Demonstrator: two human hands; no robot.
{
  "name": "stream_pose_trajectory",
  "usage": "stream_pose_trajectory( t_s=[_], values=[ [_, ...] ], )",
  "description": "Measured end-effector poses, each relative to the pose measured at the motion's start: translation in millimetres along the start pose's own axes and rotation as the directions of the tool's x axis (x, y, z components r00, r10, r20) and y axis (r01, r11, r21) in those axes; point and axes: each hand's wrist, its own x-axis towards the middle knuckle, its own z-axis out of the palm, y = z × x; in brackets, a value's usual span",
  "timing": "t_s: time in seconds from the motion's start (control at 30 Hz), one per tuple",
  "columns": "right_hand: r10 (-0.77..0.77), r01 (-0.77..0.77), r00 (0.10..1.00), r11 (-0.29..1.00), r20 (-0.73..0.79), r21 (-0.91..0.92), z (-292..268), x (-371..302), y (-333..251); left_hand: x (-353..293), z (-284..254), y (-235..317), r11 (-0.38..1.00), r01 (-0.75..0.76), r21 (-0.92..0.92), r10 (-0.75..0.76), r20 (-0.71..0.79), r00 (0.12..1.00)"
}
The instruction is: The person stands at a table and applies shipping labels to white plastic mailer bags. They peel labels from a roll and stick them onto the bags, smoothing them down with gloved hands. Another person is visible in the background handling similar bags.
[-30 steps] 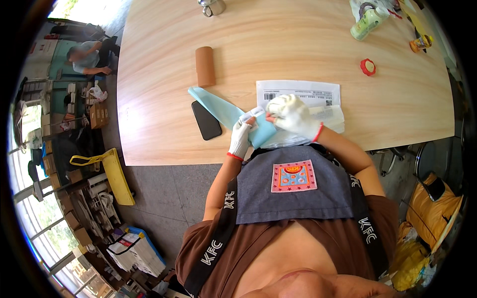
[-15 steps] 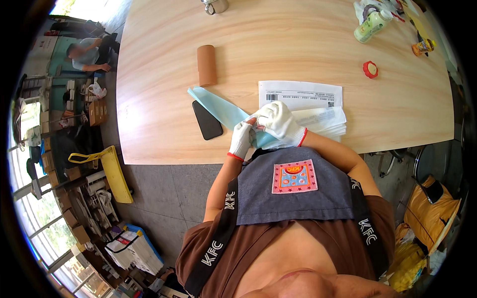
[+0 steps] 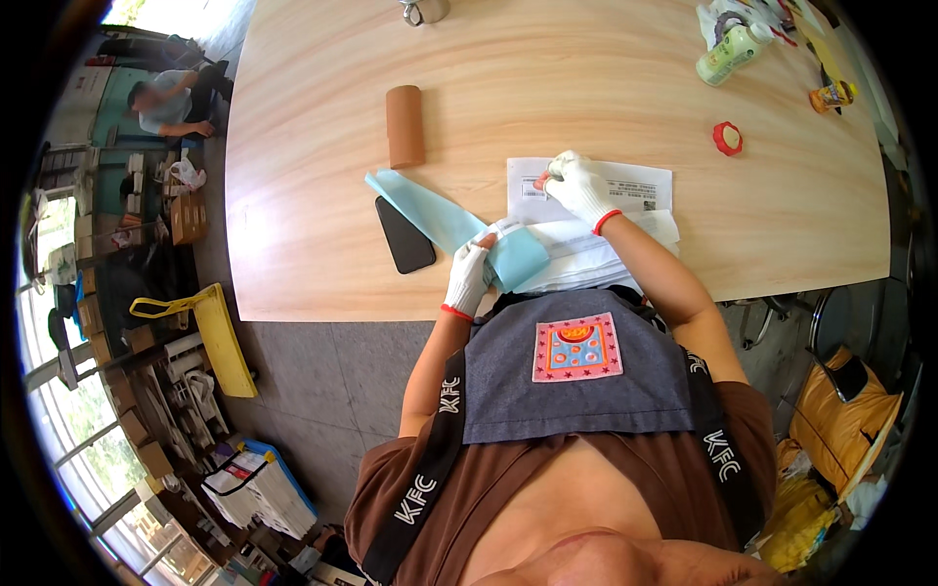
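Note:
My left hand [image 3: 469,275], in a white fingerless glove with a red cuff, grips a long light-blue strip [image 3: 430,210] of paper or film. Its far end lies loose on the table, and a wide curled part [image 3: 519,260] rests against the hand. My right hand [image 3: 579,189], gloved the same way, is raised over a white printed sheet [image 3: 640,179] with its fingers curled together; whatever they pinch is hidden. Between my body and that sheet lies a stack of white papers [image 3: 625,237], partly under the blue strip.
A black phone [image 3: 405,235] lies left of the strip, with a brown cylinder [image 3: 405,127] beyond it. Farther off are a metal cup [image 3: 426,11], a red-rimmed round object [image 3: 727,139], a green bottle [image 3: 730,54] and a small orange bottle [image 3: 832,96]. Another person [image 3: 168,105] sits far left.
My right hand has left my left hand and moved away from me, over the printed sheet. The blue strip's curled part now shows openly. My left hand stays nearly in place.

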Motion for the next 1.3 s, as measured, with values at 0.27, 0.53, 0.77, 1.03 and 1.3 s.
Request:
stream_pose_trajectory(
  t_s=[0.27, 0.53, 0.77, 1.03, 1.3],
  values=[
    [-0.126, 0.1, 0.98, 0.981, -0.155, -0.166, 17.4, 5.1, 12.5, -10.4, 12.3, 10.6, 0.999, 0.039, 0.028, -0.038, -0.049, 0.998],
    [-0.114, 0.065, 0.977, 0.964, -0.179, -0.259, 17.7, 3.9, 0.7, -4.4, 1.0, 6.5, 0.997, 0.033, 0.065, -0.034, 0.014, 0.999],
    [-0.243, 0.202, 0.97, 0.87, -0.033, -0.45, -15.0, 18.8, 9.4, 2.8, -9.4, -1.5, 0.995, 0.033, 0.099, -0.034, 0.011, 0.999],
    [-0.413, 0.366, 0.91, 0.78, 0.022, -0.508, -22.9, -13.4, 18.0, -5.8, 5.2, 7.7, 0.996, 0.035, 0.082, -0.032, -0.029, 0.999],
    [-0.65, 0.558, 0.758, 0.691, -0.056, -0.459, -44.9, -43.9, 11.1, -3.5, 4.9, 4.9, 1.0, 0.025, 0.004, -0.025, 0.01, 1.0]
  ],
)
